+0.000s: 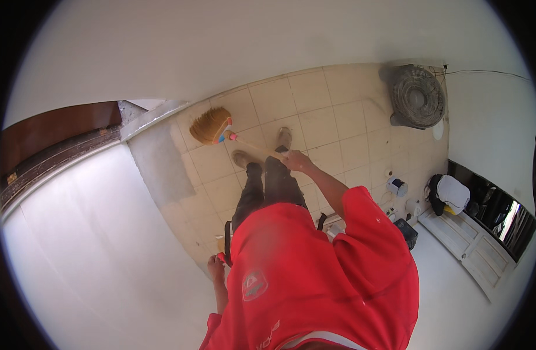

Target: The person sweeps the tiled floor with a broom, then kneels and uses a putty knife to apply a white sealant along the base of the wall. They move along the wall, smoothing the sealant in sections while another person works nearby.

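Observation:
A broom with straw-coloured bristles and a red, white and blue binding rests on the tiled floor, ahead and left of my shoes. Its pale handle slants back toward my body. My right hand is closed round that handle, in front of my dark trousers. Down at my left side, my left hand has its fingers curled beside a small red thing at the edge of my shirt. What that red thing is, I cannot make out. The rest of the handle behind my right hand is hidden.
A dark round fan stands in the far right corner, by a cable along the wall. To the right are a paint can, a white bundle, a dark box and a white panelled door. A grey patch marks the left floor.

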### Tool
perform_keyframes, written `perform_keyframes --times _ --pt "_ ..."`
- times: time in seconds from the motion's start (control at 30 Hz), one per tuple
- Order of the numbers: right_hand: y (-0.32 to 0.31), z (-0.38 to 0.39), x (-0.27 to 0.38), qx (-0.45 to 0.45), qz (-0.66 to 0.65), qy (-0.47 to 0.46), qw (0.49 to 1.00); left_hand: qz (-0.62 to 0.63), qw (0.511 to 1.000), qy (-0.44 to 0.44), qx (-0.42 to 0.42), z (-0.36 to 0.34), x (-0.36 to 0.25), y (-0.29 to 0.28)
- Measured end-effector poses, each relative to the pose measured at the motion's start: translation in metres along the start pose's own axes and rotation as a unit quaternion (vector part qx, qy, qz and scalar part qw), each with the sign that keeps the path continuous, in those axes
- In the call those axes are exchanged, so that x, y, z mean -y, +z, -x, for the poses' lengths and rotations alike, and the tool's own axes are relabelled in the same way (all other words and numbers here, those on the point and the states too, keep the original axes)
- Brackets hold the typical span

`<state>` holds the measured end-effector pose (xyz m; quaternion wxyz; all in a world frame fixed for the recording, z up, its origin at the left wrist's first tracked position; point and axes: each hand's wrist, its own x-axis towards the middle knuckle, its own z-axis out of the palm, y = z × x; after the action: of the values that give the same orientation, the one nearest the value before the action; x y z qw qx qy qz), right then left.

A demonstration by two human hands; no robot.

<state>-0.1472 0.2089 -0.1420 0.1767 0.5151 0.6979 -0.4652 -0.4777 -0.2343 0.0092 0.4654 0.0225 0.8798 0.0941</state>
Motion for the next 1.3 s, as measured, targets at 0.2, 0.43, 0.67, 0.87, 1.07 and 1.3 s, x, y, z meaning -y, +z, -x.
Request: perform_keyframes --times 0.2,0.43,0.67,0.87,1.07,1.3 --pt "-0.063 -0.081 -0.262 -0.122 0.150 0.129 0.973 0.067 0.997 -0.025 0.030 -0.018 0.027 0.000" --pt "-0.131 -0.054 -0.212 -0.209 -0.047 0.333 0.918 0.013 0.998 -0.058 -0.019 0.044 0.061 -0.015" --pt "-0.018 0.077 -0.108 -0.137 0.073 0.195 0.968 -0.021 0.999 -0.025 0.007 0.015 0.039 -0.007" --pt "0.025 0.061 0.088 -0.042 0.036 -0.043 0.997 0.012 0.999 -0.031 -0.001 0.001 0.032 -0.001" --pt "0.104 -0.062 0.118 0.041 0.088 -0.063 0.993 0.038 0.999 -0.010 -0.015 0.017 0.067 -0.007" --pt "0.028 -0.029 -0.079 -0.017 0.037 0.145 0.989 -0.200 0.968 0.149 0.043 0.031 0.142 0.023"
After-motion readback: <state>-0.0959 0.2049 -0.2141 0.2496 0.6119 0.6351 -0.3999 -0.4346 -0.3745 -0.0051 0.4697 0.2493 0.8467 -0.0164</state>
